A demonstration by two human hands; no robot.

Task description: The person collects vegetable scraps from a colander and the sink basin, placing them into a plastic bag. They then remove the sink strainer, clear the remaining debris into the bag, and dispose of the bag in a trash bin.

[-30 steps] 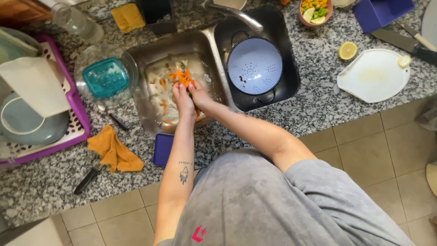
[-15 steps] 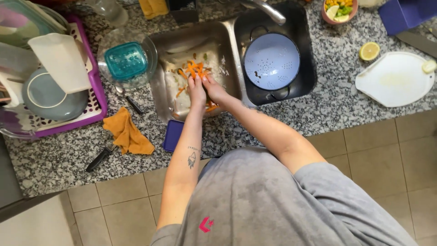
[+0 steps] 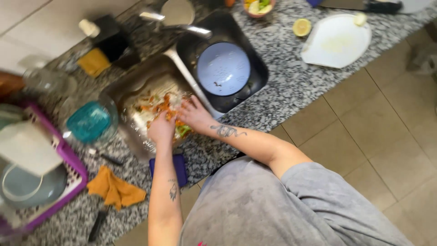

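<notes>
Both my hands are down in the left steel sink basin (image 3: 123,93). My left hand (image 3: 161,131) and my right hand (image 3: 195,114) are cupped together around a heap of vegetable scraps (image 3: 160,105), orange and green peelings lying on the basin floor. The fingers of each hand are curled onto the scraps. The right basin (image 3: 257,77) holds a pale blue round lid or plate (image 3: 223,68) with small holes.
A purple dish rack (image 3: 75,175) with plates stands at left, a teal-lidded glass container (image 3: 89,122) beside the sink. An orange cloth (image 3: 116,189), a blue sponge (image 3: 180,168), a white cutting board (image 3: 337,41), a lemon half (image 3: 302,27) and the tap (image 3: 195,31) lie on the granite counter.
The camera has swung and tilted, so the counter now runs diagonally. My hands stay in the left basin, pressed closer together on the scraps.
</notes>
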